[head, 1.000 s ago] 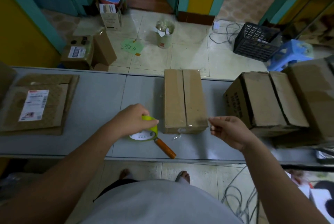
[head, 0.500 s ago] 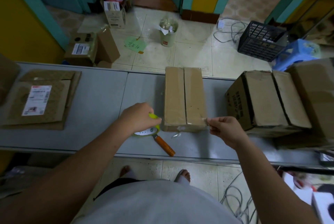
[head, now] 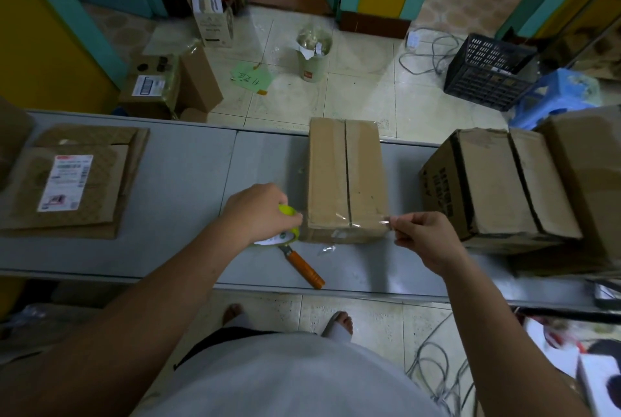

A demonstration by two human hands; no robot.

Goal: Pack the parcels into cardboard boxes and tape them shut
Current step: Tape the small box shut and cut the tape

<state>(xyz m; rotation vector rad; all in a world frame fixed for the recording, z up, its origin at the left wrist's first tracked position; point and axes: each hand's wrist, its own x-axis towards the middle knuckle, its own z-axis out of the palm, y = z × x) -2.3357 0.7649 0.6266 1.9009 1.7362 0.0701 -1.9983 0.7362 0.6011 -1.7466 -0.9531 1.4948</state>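
Head view: at the far left of the desk (head: pixel 188 174) we see flattened cardboard (head: pixel 111 178) carrying a shipping label (head: pixel 65 183). Moving right, the left hand (head: pixel 258 211) has its fingers (head: pixel 289 219) curled over a yellow-green tape roll (head: pixel 284 237), held down low just beside the near-left corner of the cardboard box (head: pixel 346 178). An orange-handled knife (head: pixel 307 270) lies on the desk just near of the roll, pointing toward the near edge.

The box sits mid-desk with its long axis running near to far, and the seam between its closed flaps follows that same line. A clear tape strip (head: pixel 349 219) is stretched left to right across the box's near end, crossing the seam at a right angle. We cannot tell how much of it is already stuck to the cardboard.

On the right, the right hand (head: pixel 426 238) pinches the free end of the strip between thumb and fingertips (head: pixel 398 224), just off the near-right corner. Its remaining fingers are curled in. Further right stands a larger box (head: pixel 497 184), well apart from the work, with another carton beyond it.

So the two hands flank the box's near end, one at each corner, and the strip bridges them. We judge the next move turns on lowering both ends down the box's sides. The right hand is nearer the loose end, and the left one controls the feed from the roll.
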